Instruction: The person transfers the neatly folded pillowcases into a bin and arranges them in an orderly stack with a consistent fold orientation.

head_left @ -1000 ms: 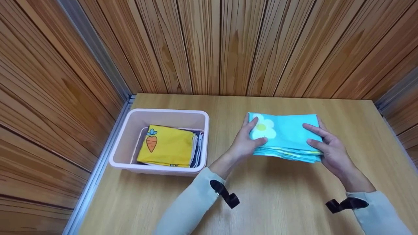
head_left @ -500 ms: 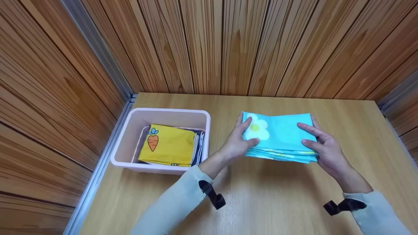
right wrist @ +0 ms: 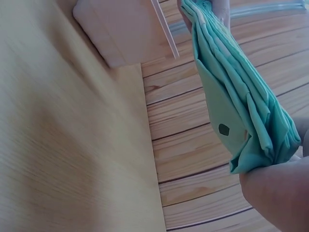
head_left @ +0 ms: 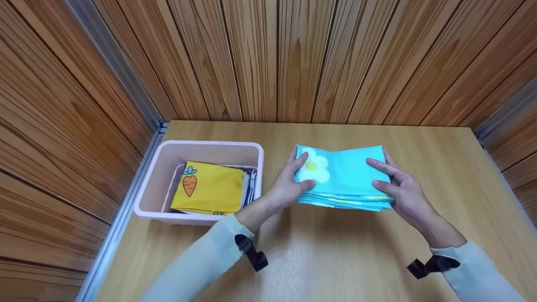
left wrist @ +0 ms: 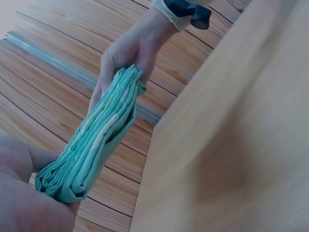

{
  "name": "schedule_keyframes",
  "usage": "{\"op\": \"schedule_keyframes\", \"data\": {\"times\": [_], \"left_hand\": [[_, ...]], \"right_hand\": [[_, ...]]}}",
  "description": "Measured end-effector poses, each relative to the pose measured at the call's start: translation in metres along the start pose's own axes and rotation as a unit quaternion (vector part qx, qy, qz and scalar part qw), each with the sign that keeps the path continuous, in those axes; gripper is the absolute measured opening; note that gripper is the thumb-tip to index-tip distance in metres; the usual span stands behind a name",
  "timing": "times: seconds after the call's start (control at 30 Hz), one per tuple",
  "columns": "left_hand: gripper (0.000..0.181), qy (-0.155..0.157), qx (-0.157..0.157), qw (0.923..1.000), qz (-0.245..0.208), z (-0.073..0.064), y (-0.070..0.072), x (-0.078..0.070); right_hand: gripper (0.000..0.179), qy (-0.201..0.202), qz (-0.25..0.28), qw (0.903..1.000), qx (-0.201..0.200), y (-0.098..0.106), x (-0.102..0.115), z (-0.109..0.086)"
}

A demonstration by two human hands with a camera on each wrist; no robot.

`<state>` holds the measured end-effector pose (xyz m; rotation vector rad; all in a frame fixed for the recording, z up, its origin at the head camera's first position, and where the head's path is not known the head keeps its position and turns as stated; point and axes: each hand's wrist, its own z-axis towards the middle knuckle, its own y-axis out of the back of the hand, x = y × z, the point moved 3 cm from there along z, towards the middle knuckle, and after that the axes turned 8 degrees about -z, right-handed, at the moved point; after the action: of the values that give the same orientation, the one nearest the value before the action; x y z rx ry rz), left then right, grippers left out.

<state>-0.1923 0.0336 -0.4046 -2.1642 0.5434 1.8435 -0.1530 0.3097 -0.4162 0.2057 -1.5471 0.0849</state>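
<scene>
Between both hands, raised off the table, is a folded turquoise cloth (head_left: 350,172) with a white flower print near its left end. My left hand (head_left: 287,182) grips the left end, thumb and a finger on the upper face and other fingers out of sight beneath. The right hand (head_left: 405,191) pinches the opposite end in a similar way. Many stacked layers show along the cloth's edge (left wrist: 91,135) in the left wrist view. From the right wrist, the underside (right wrist: 219,106) bears a small dark patch.
To the left on the wooden table (head_left: 319,260) stands a pale pink bin (head_left: 140,209). Inside it lies a folded yellow cloth (head_left: 214,188) with a carrot print, beside other dark and white folded fabric (head_left: 250,184). Wood-panelled walls (head_left: 293,63) close off the back and sides.
Both hands have carried the turquoise cloth leftward, nearer the bin, keeping the same hold. The crease across its top has sunk a little deeper. The bin's contents look unchanged.
</scene>
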Motion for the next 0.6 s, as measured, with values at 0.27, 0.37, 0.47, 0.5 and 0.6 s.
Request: {"op": "schedule_keyframes", "data": {"times": [0.27, 0.37, 0.47, 0.5, 0.6], "left_hand": [[0.071, -0.011, 0.012, 0.9998, -0.007, 0.002, 0.015, -0.009], [0.071, -0.005, 0.013, 0.9998, -0.01, 0.001, 0.021, -0.01], [0.071, 0.002, 0.012, 0.9999, -0.006, -0.001, 0.027, -0.01], [0.07, 0.002, 0.011, 0.9999, -0.008, -0.001, 0.029, -0.009], [0.07, 0.001, 0.003, 1.0, -0.007, -0.003, 0.036, -0.009]], "right_hand": [[0.054, 0.008, 0.01, 0.9999, 0.006, -0.013, 0.005, 0.005], [0.054, 0.004, 0.004, 1.0, 0.004, -0.018, 0.006, 0.006], [0.054, 0.008, -0.005, 1.0, 0.002, -0.023, 0.007, 0.008], [0.054, 0.008, -0.006, 1.0, 0.0, -0.025, 0.007, 0.009], [0.054, 0.014, -0.002, 0.9999, -0.002, -0.031, 0.01, 0.012]]}}
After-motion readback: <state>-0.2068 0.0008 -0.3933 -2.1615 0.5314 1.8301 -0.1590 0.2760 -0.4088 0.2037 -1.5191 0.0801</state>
